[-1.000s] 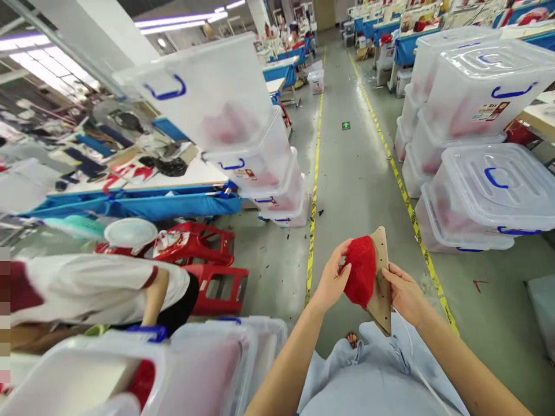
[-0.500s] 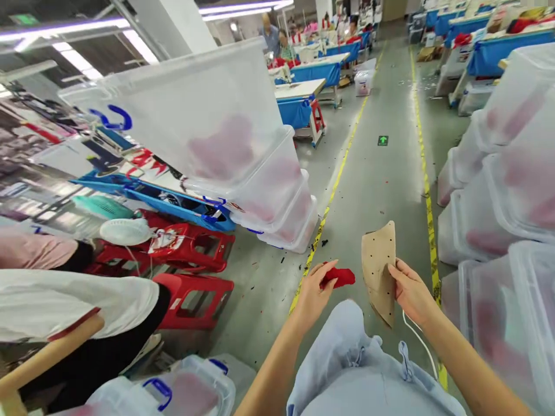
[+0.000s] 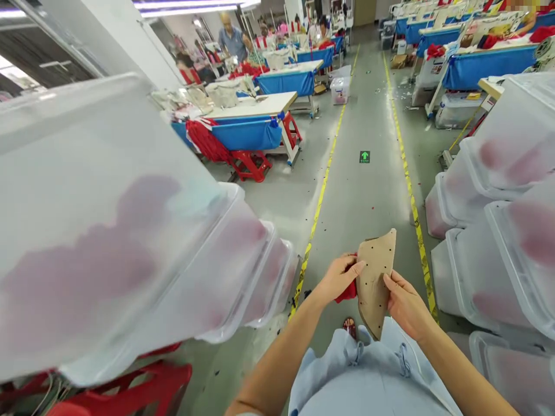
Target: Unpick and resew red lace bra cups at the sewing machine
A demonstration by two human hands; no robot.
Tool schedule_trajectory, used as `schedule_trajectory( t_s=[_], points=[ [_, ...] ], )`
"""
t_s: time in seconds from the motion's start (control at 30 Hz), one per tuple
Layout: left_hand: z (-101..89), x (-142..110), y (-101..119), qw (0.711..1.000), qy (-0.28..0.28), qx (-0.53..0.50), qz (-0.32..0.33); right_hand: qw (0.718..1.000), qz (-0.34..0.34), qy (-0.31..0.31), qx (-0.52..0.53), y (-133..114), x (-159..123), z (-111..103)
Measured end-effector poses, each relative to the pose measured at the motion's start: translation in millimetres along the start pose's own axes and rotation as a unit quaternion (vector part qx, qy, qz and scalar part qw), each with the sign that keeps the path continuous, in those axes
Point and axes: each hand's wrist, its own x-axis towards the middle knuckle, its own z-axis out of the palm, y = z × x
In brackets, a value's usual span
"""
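Note:
In front of my body I see a tan cardboard pattern piece (image 3: 373,283) with a curved edge and small punched holes. My right hand (image 3: 407,303) grips its right edge, thumb on the near face. On the other side, my left hand (image 3: 340,278) has its thumb on the cardboard's left edge and its fingers behind. A red piece of fabric (image 3: 347,292) shows at that hand, partly hidden behind the cardboard. The left fingers appear closed around both.
Stacked translucent bins (image 3: 208,266) with reddish contents rise close on the left; more bins (image 3: 481,266) line the right. Yellow tape (image 3: 321,199) borders the aisle, which has a green arrow sign (image 3: 365,156). A red stool (image 3: 143,387) is low left. Sewing tables (image 3: 260,107) and people stand farther off.
I have moved forward along the aisle, past the bins on the left. The red fabric left the cardboard's face, and my left hand has come back to the cardboard with the fabric behind it.

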Motion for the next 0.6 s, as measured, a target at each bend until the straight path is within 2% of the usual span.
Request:
schedule_trajectory(
  t_s=[0.07, 0.1, 0.13, 0.17, 0.2, 0.27, 0.3, 0.33, 0.37, 0.47, 0.53, 0.6],
  points=[
    [-10.6, 47, 8, 0.994, -0.004, 0.105, 0.017, 0.988, -0.097, 0.026, -0.114, -25, 39, -12],
    [-15.0, 70, 12, 0.982, -0.005, 0.185, 0.024, 0.963, -0.169, 0.057, -0.203, -39, 61, -20],
    [-18.6, 93, 15, 0.962, -0.010, 0.270, 0.033, 0.917, -0.242, 0.080, -0.308, -55, 84, -27],
    [-21.4, 115, 19, 0.935, -0.026, 0.350, 0.048, 0.852, -0.299, 0.083, -0.421, -73, 108, -33],
    [-23.6, 136, 24, 0.905, -0.048, 0.417, 0.068, 0.778, -0.326, 0.057, -0.534, -92, 132, -36],
    [-27.9, 178, 35, 0.857, -0.094, 0.496, 0.103, 0.643, -0.294, -0.057, -0.704, -132, 179, -37],
    [-31.2, 199, 41, 0.847, -0.105, 0.510, 0.108, 0.598, -0.264, -0.106, -0.749, -152, 201, -34],
    [-35.7, 219, 48, 0.847, -0.108, 0.510, 0.102, 0.571, -0.240, -0.137, -0.773, -172, 223, -31],
    [-41.6, 238, 54, 0.855, -0.107, 0.500, 0.086, 0.560, -0.228, -0.153, -0.782, -191, 243, -27],
    [-65.6, 295, 63, 0.888, -0.138, 0.438, 0.033, 0.555, -0.245, -0.209, -0.767, -241, 298, -19],
    [-81.8, 331, 57, 0.899, -0.172, 0.402, 0.015, 0.547, -0.257, -0.264, -0.751, -264, 333, -18],
    [-94.3, 367, 40, 0.909, -0.201, 0.365, -0.004, 0.539, -0.277, -0.307, -0.734, -277, 372, -21]
  ],
)
